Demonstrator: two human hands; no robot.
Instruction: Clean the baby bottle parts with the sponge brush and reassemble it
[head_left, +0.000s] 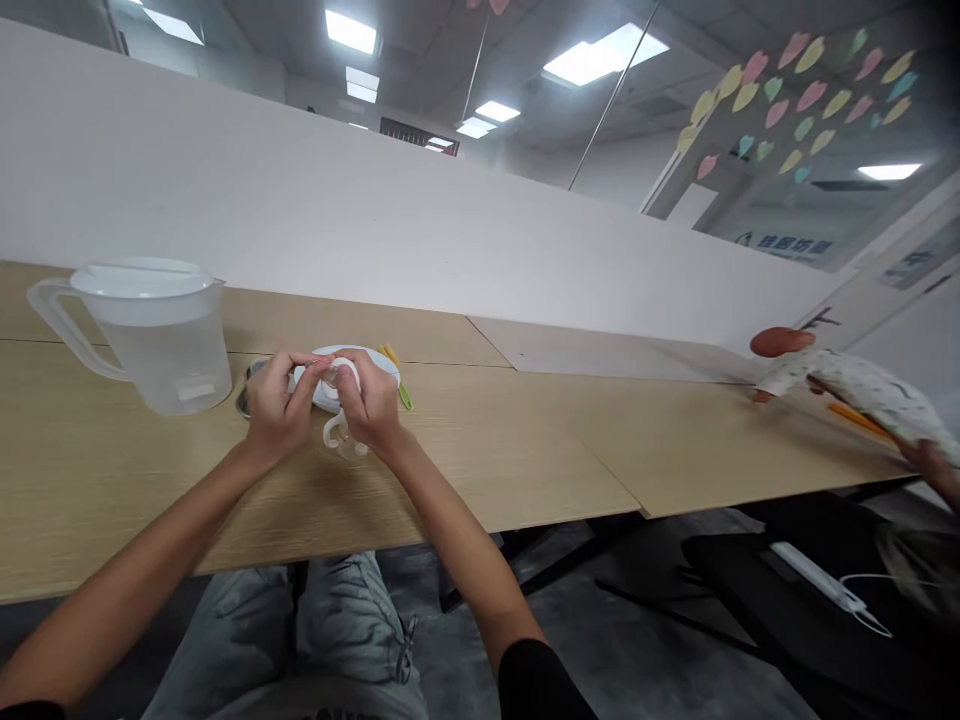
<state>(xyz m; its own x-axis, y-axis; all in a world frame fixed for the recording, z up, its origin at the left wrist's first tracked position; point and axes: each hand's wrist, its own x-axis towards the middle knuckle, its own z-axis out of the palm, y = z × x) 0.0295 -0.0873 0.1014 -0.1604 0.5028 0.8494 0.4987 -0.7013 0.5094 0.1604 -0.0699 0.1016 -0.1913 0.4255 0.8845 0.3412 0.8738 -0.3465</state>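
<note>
Near the front edge of the bench [480, 450], a little left of the middle, a small white cup with side handles [339, 432] is held up just above the wood. It is gripped by both hands. The left hand [276, 408] is closed on its left side, with the fingers curled toward the top. The right hand [372, 405] is closed on its right side, and its fingers are wrapped over the top of the cup. One curved handle can be seen hanging below the right hand. What is inside the cup cannot be seen.

Just behind the hands, a white plate [375, 362] is set on the bench. Part of it is hidden by the fingers. A yellow and green stick-shaped thing [396, 375] is laid at the right side of the plate, touching it or just beside it. At the left side of the plate, the rim of a small metal dish [247, 392] can be seen.

Farther left, a big clear jug with a white lid [150, 335] is stood on the bench, with its handle turned to the left edge.

Far off, at the right end of the bench, a doll in spotted clothes [840, 378] is laid down, with an orange stick [859, 418] beside it. Along the back edge, a white wall [375, 220] is stood.
</note>
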